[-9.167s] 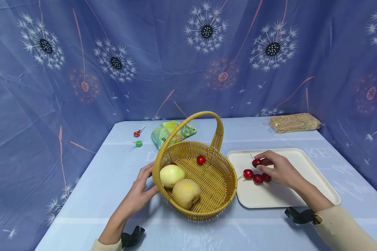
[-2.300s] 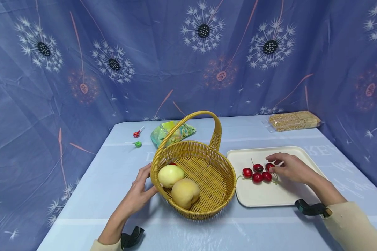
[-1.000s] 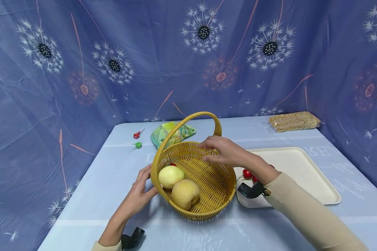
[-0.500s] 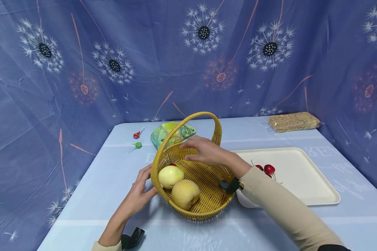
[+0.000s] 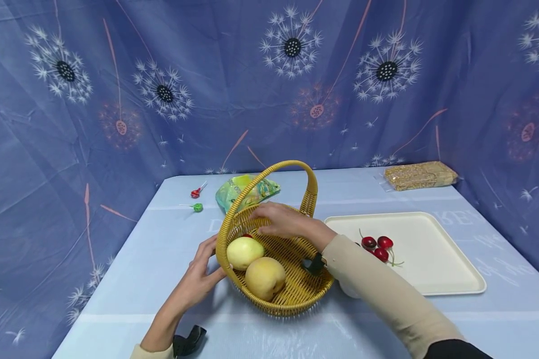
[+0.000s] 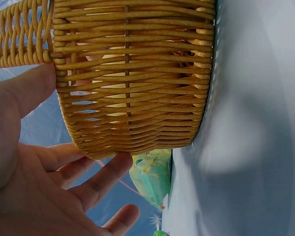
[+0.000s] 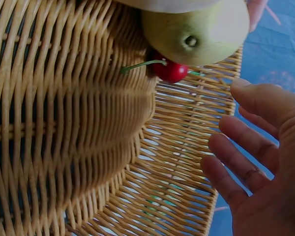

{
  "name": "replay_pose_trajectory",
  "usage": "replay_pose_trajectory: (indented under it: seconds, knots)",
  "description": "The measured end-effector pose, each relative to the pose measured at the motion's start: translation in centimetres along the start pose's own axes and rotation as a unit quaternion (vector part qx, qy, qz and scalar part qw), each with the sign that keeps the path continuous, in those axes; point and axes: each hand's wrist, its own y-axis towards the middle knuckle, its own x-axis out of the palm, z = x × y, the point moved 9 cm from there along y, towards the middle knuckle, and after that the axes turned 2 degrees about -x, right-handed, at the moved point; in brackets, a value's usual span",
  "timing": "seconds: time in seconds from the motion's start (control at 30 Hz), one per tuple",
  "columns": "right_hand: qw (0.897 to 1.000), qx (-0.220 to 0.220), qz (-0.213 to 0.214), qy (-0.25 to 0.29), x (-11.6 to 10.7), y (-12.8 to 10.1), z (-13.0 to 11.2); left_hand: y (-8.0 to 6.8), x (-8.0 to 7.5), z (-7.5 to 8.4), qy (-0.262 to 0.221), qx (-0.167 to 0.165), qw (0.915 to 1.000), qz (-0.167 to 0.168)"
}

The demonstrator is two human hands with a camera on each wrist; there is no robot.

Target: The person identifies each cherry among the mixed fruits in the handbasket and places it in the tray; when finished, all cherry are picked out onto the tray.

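Note:
A yellow wicker basket [image 5: 305, 279] with an arched handle stands mid-table. Inside are a pale green fruit [image 5: 244, 253], a yellow peach [image 5: 266, 279] and a red cherry [image 5: 247, 235], mostly hidden behind the green fruit. In the right wrist view that cherry [image 7: 169, 71] shows its green stem. My left hand [image 5: 200, 274] touches the basket's left side, thumb at the rim by the handle base, fingers spread along the wall. Under the handle, my right hand [image 5: 280, 220] hovers over the basket with relaxed fingers around nothing, apart from the cherry.
To the right lies a cream tray [image 5: 440, 264] with several cherries [image 5: 381, 254], partly covered by my right sleeve. Behind the basket is a green snack bag [image 5: 233, 192]. Red [image 5: 196, 192] and green lollipops [image 5: 198, 207] lie back left; a packaged grain block [image 5: 421, 176] sits back right.
A cherry from the basket's middle is now on the tray, where my right hand released its cherry. That hand has since moved left over the basket. My left hand stays put.

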Motion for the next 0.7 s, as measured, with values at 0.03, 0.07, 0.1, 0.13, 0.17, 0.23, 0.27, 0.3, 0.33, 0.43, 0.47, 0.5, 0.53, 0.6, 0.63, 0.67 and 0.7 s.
replay_pose_trajectory:
  seconds: [0.03,0.07,0.1,0.13,0.17,0.23,0.27,0.3,0.33,0.43,0.47,0.5,0.53,0.6,0.63,0.67,0.7]
  knots:
    - [1.0,0.002,-0.006,0.0,0.3,0.2,0.1,0.0,0.0,0.0,-0.002,0.001,1.0,0.0]
    - [1.0,0.002,-0.011,-0.002,0.5,0.3,0.2,0.0,0.0,0.0,-0.003,0.001,1.0,-0.001]
    - [1.0,0.0,-0.016,-0.003,0.8,0.5,0.2,0.0,0.0,0.0,-0.004,0.0,1.0,-0.001]
    - [1.0,-0.002,-0.022,-0.002,1.0,0.6,0.3,0.0,0.0,0.0,-0.005,0.001,1.0,-0.001]
    - [1.0,-0.005,-0.027,-0.003,1.3,0.8,0.3,0.0,0.0,0.0,-0.005,0.002,1.0,0.0]
    - [0.999,-0.013,-0.038,-0.004,1.8,1.0,0.2,0.0,0.0,0.0,-0.003,0.003,1.0,0.001]
    - [0.999,-0.018,-0.042,-0.006,2.0,1.1,0.2,0.0,0.0,0.0,-0.001,0.003,1.0,0.002]
    - [0.999,-0.022,-0.046,-0.008,2.1,1.2,0.1,0.0,0.0,0.0,0.001,0.003,1.0,0.002]
    - [0.998,-0.026,-0.05,-0.01,2.3,1.3,0.1,0.0,0.0,0.0,0.003,0.002,1.0,0.003]
    - [0.997,-0.04,-0.062,-0.014,2.7,1.5,-0.2,0.0,0.0,0.0,0.005,-0.002,1.0,0.002]
    - [0.997,-0.044,-0.067,-0.015,2.9,1.6,-0.2,0.1,0.0,0.0,0.005,-0.003,1.0,0.002]
    - [0.996,-0.049,-0.073,-0.018,3.1,1.7,-0.3,0.1,0.0,0.0,0.005,-0.003,1.0,0.002]
    - [0.995,-0.054,-0.079,-0.019,3.3,1.7,-0.4,0.1,0.0,0.0,0.006,-0.002,1.0,0.002]
    - [0.994,-0.059,-0.092,-0.029,3.7,1.9,-0.4,0.1,0.0,0.0,0.009,-0.002,1.0,0.002]
    - [0.993,-0.061,-0.098,-0.033,3.9,1.9,-0.4,0.1,-0.1,0.0,0.009,0.0,1.0,0.003]
    - [0.992,-0.061,-0.103,-0.036,4.1,2.0,-0.4,0.1,-0.1,0.0,0.01,0.0,0.9999,0.003]
    - [0.991,-0.061,-0.109,-0.039,4.3,2.1,-0.4,0.1,-0.1,0.0,0.011,0.0,0.9999,0.003]
